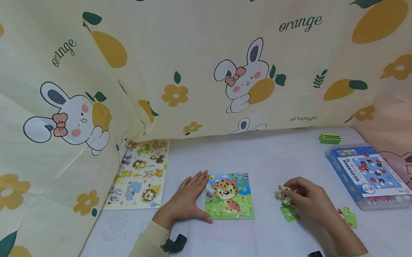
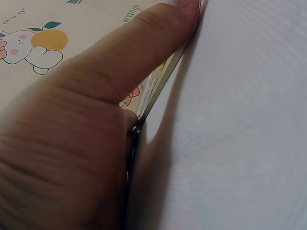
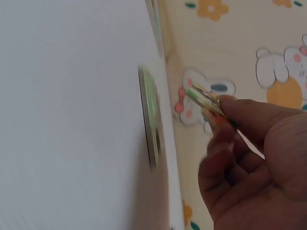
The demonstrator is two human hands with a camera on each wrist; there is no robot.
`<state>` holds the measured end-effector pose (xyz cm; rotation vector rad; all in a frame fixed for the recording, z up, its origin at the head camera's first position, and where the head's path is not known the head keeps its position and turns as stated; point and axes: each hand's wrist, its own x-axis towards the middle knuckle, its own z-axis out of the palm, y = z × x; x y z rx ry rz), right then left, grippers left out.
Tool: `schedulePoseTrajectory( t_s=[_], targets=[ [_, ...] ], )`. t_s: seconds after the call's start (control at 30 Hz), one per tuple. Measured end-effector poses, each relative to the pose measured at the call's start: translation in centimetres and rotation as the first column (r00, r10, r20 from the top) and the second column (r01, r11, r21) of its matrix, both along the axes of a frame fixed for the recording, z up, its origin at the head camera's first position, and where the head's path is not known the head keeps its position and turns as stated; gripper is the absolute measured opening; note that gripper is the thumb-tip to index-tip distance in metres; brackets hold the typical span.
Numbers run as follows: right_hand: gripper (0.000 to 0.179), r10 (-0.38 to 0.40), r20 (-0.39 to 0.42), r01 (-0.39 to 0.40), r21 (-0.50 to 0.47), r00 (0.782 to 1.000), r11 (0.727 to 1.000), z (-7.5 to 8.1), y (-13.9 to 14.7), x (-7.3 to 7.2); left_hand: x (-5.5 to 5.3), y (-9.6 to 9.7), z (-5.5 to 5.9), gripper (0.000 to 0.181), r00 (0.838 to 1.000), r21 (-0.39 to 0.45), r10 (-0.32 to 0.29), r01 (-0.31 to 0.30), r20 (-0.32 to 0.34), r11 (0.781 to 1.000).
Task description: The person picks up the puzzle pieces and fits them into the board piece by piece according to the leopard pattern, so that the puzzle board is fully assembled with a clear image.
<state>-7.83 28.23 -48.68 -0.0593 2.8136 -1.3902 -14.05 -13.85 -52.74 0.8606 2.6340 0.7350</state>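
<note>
A square puzzle board (image 1: 230, 197) with a leopard picture lies flat in the middle of the table in the head view. My left hand (image 1: 188, 199) rests along its left side, fingers straight and spread, the thumb by the lower left corner. The left wrist view shows that thumb (image 2: 139, 43) against the board's edge. To the right of the board, my right hand (image 1: 307, 200) pinches puzzle pieces (image 3: 211, 105) between thumb and fingers, held above the table; their exact number is unclear. Under them lies a green puzzle piece (image 1: 289, 214). More green pieces (image 1: 349, 217) show beyond the right wrist.
A sheet of animal pictures (image 1: 141, 179) lies at the left, against the printed curtain (image 1: 194, 67). At the right stands a blue-labelled plastic case (image 1: 371, 176), with a small green block (image 1: 329, 139) behind it. White cloth (image 1: 222, 242) covers the table.
</note>
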Motion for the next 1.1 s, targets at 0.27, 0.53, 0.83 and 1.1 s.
schedulePoseTrajectory(
  t_s=[0.27, 0.53, 0.83, 1.1],
  targets=[
    [0.029, 0.106, 0.060, -0.097, -0.140, 0.993, 0.985, -0.4, -3.1, -0.2, -0.1, 0.0, -0.1, 0.149, 1.000, -0.009, 0.000, 0.000, -0.006, 1.000],
    [0.039, 0.217, 0.055, -0.199, -0.228, 0.975, 0.953, -1.3, -6.1, -0.8, 0.0, 0.1, 0.0, 0.149, 1.000, -0.012, 0.000, 0.000, -0.004, 1.000],
    [0.038, 0.241, 0.041, -0.221, -0.274, 0.970, 0.936, -2.3, -9.6, -1.1, 0.0, 0.1, 0.1, 0.148, 1.000, -0.006, 0.001, -0.001, -0.007, 1.000],
    [0.041, 0.204, 0.036, -0.186, -0.287, 0.978, 0.940, -2.2, -12.3, -1.3, 0.0, 0.0, 0.2, 0.148, 1.000, -0.001, -0.005, 0.005, -0.010, 1.000]
  ],
)
